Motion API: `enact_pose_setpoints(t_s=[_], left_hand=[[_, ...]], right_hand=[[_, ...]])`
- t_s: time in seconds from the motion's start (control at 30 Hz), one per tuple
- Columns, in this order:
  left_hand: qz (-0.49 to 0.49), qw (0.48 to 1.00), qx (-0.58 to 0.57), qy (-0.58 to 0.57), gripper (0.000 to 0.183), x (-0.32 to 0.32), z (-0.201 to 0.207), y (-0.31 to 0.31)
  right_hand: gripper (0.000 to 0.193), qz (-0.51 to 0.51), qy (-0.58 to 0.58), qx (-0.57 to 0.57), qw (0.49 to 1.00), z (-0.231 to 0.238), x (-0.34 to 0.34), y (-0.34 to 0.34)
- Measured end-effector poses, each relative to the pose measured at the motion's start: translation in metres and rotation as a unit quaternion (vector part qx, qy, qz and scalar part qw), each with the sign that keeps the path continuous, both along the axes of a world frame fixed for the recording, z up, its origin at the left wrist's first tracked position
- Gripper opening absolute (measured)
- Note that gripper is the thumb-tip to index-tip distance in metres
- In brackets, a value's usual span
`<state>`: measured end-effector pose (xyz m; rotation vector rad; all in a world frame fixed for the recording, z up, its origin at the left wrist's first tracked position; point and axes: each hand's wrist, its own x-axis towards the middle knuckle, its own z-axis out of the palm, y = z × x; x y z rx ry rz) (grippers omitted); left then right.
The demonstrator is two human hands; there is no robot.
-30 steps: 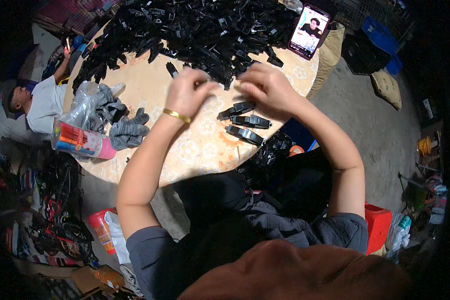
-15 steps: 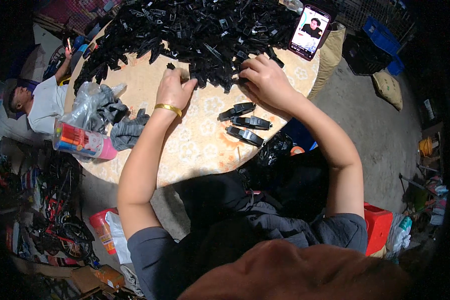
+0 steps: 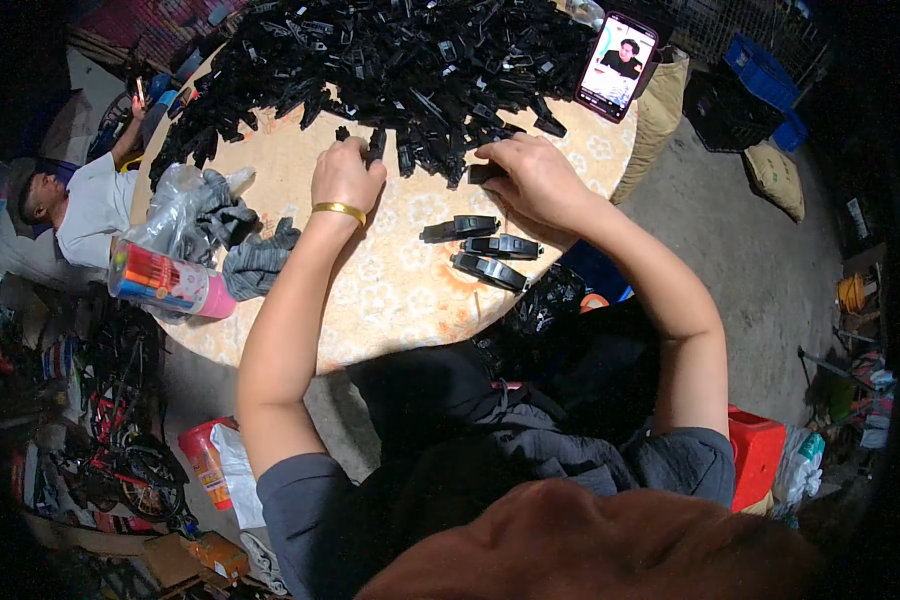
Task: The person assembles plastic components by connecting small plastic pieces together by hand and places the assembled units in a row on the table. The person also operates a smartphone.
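A large heap of small black plastic parts covers the far half of the table. At the heap's near edge, my left hand, with a gold band at the wrist, has its fingers closed around a slim black plastic part. To its right, my right hand pinches another black plastic part between thumb and fingers. Nearer to me lie three longer black plastic pieces side by side: a far one, a middle one and a near one.
A phone playing a video stands at the table's far right. On the left lie a clear plastic bag, grey cloth and a pink-based container of pens. Beyond the left edge, another person holds a phone.
Both hands have shifted slightly, and a black part now shows in the fingers of each. The farthest of the three long pieces has slid left and turned a little.
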<state>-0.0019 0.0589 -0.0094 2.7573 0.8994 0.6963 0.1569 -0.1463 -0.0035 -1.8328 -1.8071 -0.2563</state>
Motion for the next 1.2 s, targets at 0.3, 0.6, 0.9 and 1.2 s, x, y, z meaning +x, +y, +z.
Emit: enact_pose_setpoints(t_s=[0.3,0.6,0.9,1.2], left_hand=[[-0.223,0.965,0.041,-0.130,0.016,-0.008,0.027,-0.033],[-0.297,0.950,-0.091,-0.031,0.020,-0.012,0.016,-0.063],[-0.303,0.941,-0.147,-0.035,0.014,-0.007,0.010,-0.060],[-0.318,0.914,-0.253,0.008,0.014,-0.005,0.017,-0.058]], right_hand=[[0.026,-0.049,0.037,-0.003,0.998,0.012,0.012,-0.015],[0.023,0.053,0.048,-0.045,0.996,0.017,-0.005,-0.015],[0.022,0.083,0.074,-0.048,0.993,0.010,-0.004,-0.011],[0.019,0.134,0.162,-0.065,0.976,0.006,-0.002,-0.007]])
